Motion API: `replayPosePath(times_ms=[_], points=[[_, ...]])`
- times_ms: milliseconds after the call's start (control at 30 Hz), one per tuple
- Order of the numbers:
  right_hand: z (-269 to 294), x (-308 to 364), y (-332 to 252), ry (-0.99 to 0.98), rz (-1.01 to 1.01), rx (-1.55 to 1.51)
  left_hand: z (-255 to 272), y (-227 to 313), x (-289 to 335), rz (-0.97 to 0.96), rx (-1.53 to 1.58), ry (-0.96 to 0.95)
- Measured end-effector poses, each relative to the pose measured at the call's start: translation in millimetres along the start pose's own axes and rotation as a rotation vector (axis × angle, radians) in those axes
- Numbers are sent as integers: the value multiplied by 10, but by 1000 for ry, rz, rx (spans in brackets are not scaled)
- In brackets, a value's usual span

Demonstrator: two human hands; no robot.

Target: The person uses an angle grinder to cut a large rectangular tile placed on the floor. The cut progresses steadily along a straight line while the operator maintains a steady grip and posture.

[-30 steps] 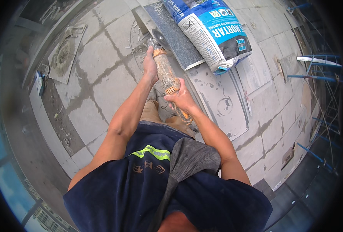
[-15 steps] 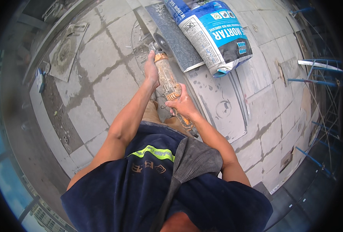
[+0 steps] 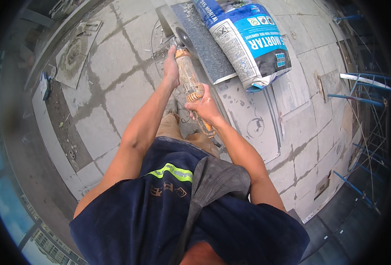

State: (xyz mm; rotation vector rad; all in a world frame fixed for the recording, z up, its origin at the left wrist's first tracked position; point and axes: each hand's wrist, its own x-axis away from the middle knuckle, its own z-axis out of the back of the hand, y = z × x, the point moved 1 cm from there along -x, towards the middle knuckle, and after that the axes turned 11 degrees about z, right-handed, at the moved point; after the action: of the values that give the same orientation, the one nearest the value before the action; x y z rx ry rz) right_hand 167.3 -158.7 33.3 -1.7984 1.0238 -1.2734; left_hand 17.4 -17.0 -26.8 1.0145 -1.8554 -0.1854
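Note:
Both my hands hold a dusty orange angle grinder (image 3: 189, 75). My left hand (image 3: 171, 70) is closed round its front end, close behind the head. Farther back, my right hand (image 3: 205, 106) wraps the rear handle. The dark round disc (image 3: 183, 37) stands at the long left edge of a speckled dark grey stone slab (image 3: 213, 51); whether it touches the stone I cannot tell. A blue and white sack (image 3: 255, 42) lies on the slab's right side.
Under the slab is a pale, scuffed board (image 3: 253, 119). Light paving tiles (image 3: 120, 84) with dark damp joints surround it. Rubble fills a strip (image 3: 69, 137) at left, below a stained board (image 3: 78, 55). Blue metal bars (image 3: 359, 100) stand at right.
The grinder has moved a little away from me along the slab's left edge, both hands keeping their hold. The whole view has shifted slightly.

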Motion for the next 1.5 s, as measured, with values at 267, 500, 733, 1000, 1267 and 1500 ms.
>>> replayPosePath(times_ms=[267,500,733,1000,1267,1500], points=[[-47,-167,-42,16,23,28,-73,149,-66,13,15,8],[-36,-21,-110,25,4,69,-59,45,-17,11,3,-19],[28,296,-74,16,-33,40,-126,-171,247,-25,0,30],[79,402,-6,2,-33,-7,-148,-253,374,-20,-16,36],[49,194,-18,-20,-11,-18,-52,-144,120,-11,5,21],[38,-9,-29,-28,-20,36,-81,2,27,16,1,35]])
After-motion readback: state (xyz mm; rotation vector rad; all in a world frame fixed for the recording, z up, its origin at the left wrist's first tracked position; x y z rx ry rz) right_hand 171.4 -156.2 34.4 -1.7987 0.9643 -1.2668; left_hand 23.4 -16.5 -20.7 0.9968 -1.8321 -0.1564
